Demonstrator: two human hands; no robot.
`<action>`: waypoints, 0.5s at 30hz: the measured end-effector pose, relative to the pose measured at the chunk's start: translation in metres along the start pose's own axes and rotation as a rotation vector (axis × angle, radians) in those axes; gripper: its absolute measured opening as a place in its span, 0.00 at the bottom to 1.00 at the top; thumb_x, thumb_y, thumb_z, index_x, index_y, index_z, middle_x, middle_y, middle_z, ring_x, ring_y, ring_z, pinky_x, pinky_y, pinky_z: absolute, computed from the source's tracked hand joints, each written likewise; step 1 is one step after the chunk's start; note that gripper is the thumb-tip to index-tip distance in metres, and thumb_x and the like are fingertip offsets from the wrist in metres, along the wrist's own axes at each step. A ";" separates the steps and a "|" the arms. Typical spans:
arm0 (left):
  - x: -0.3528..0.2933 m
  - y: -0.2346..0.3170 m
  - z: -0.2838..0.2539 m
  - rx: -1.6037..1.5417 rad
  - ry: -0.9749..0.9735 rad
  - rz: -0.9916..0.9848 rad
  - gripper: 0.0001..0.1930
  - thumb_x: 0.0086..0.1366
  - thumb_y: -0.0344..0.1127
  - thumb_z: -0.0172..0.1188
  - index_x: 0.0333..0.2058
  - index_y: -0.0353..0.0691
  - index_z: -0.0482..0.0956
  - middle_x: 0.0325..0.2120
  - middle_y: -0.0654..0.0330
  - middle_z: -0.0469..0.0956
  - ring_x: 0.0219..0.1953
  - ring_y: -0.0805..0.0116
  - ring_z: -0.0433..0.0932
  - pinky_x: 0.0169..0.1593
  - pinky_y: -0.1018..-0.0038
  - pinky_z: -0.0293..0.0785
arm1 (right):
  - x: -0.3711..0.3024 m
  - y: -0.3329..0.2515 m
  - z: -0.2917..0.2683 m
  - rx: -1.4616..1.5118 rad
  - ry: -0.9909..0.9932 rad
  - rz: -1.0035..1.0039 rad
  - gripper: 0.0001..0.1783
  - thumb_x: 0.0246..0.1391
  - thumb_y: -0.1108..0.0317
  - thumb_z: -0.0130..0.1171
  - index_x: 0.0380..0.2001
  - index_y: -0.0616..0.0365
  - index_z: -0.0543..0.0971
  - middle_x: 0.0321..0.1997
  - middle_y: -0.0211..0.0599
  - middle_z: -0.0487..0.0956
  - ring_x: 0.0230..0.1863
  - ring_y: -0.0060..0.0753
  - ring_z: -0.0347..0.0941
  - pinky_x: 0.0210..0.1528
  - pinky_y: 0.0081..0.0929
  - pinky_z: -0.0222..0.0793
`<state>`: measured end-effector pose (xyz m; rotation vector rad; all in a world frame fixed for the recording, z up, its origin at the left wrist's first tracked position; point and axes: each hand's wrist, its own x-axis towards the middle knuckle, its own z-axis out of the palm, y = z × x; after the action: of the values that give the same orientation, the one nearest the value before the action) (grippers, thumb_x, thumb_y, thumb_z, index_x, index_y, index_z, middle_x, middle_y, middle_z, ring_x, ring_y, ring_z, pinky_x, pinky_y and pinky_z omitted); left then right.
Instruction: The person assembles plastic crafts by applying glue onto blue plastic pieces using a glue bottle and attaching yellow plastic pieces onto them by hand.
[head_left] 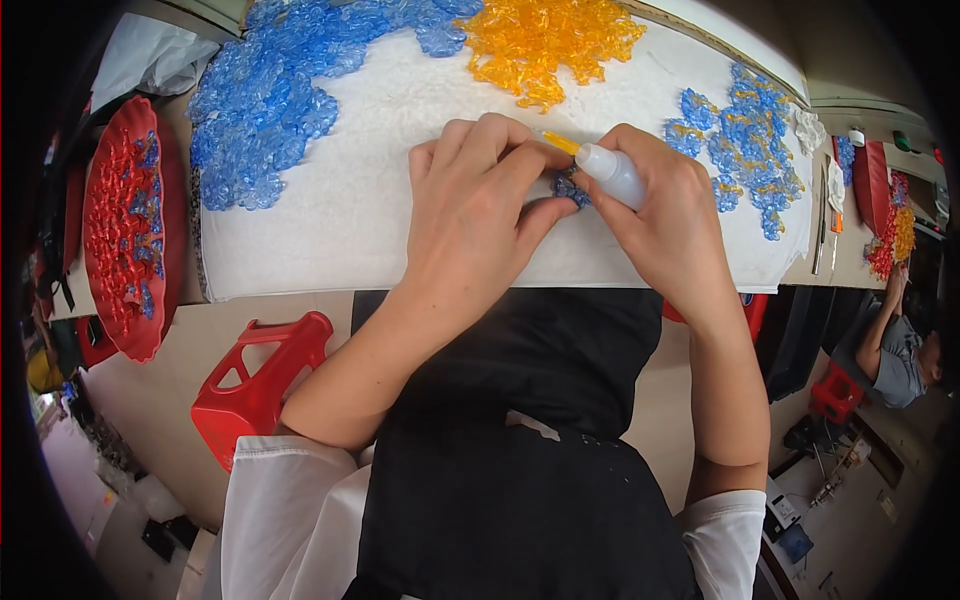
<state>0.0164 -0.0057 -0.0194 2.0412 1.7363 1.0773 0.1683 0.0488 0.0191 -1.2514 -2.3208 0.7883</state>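
My left hand (465,205) is closed, its thumb and fingers pinching a small translucent blue plastic piece (568,188) over the white-covered table. A thin orange plastic piece (560,142) shows at its fingertips, partly hidden. In my right hand (668,205) is a small whitish squeeze bottle (614,176), tilted with its top toward the blue piece. Whether bottle and piece touch, I cannot tell. Beyond my hands lies a heap of loose orange pieces (555,45). Blue pieces (260,110) are heaped to the left, and joined blue-and-orange pieces (750,140) lie to the right.
At the far left stands a red scalloped tray (100,270) with red and blue pieces. A red plastic stool (225,400) is by my left elbow. Slim tools (820,238) lie right of the white cloth (370,150). Another person (895,355) works at far right.
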 end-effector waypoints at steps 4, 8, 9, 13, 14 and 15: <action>0.000 0.001 -0.001 0.009 -0.005 0.005 0.15 0.43 0.34 0.69 0.31 0.41 0.78 0.32 0.66 0.70 0.38 0.65 0.67 0.42 0.69 0.56 | -0.001 0.002 0.002 0.004 0.026 -0.011 0.10 0.37 0.77 0.61 0.27 0.65 0.73 0.28 0.51 0.75 0.33 0.54 0.72 0.35 0.38 0.69; 0.000 0.001 -0.001 0.012 -0.020 -0.007 0.14 0.44 0.34 0.68 0.32 0.41 0.78 0.32 0.65 0.70 0.38 0.65 0.67 0.42 0.69 0.56 | -0.001 0.005 0.004 0.012 0.064 -0.068 0.10 0.45 0.72 0.61 0.29 0.64 0.72 0.24 0.50 0.75 0.26 0.51 0.72 0.28 0.33 0.66; 0.001 0.001 -0.002 0.014 -0.028 -0.017 0.14 0.44 0.34 0.68 0.32 0.41 0.78 0.32 0.65 0.70 0.38 0.65 0.67 0.42 0.70 0.56 | -0.001 0.006 0.005 0.015 0.057 -0.069 0.10 0.46 0.72 0.61 0.29 0.65 0.72 0.24 0.50 0.75 0.27 0.51 0.72 0.28 0.33 0.66; 0.001 0.002 -0.002 0.027 -0.028 0.004 0.14 0.44 0.34 0.68 0.32 0.42 0.78 0.32 0.65 0.71 0.39 0.65 0.67 0.42 0.70 0.56 | -0.001 0.008 0.006 0.040 0.082 -0.084 0.09 0.45 0.73 0.61 0.29 0.66 0.73 0.24 0.52 0.75 0.28 0.53 0.72 0.29 0.35 0.67; 0.002 0.003 -0.002 0.030 -0.027 0.000 0.14 0.44 0.34 0.68 0.32 0.42 0.79 0.32 0.65 0.71 0.39 0.65 0.67 0.42 0.70 0.56 | -0.001 0.007 0.005 0.043 0.095 -0.091 0.09 0.45 0.73 0.61 0.29 0.66 0.73 0.24 0.52 0.75 0.28 0.53 0.72 0.29 0.35 0.67; 0.003 0.004 -0.003 0.031 -0.027 -0.002 0.14 0.44 0.34 0.68 0.32 0.42 0.79 0.32 0.65 0.71 0.39 0.65 0.67 0.42 0.70 0.56 | -0.001 0.006 0.004 0.031 0.081 -0.090 0.09 0.44 0.74 0.61 0.29 0.66 0.73 0.24 0.52 0.75 0.29 0.54 0.73 0.30 0.35 0.67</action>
<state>0.0175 -0.0049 -0.0142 2.0622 1.7526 1.0233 0.1702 0.0495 0.0119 -1.1355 -2.2741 0.7267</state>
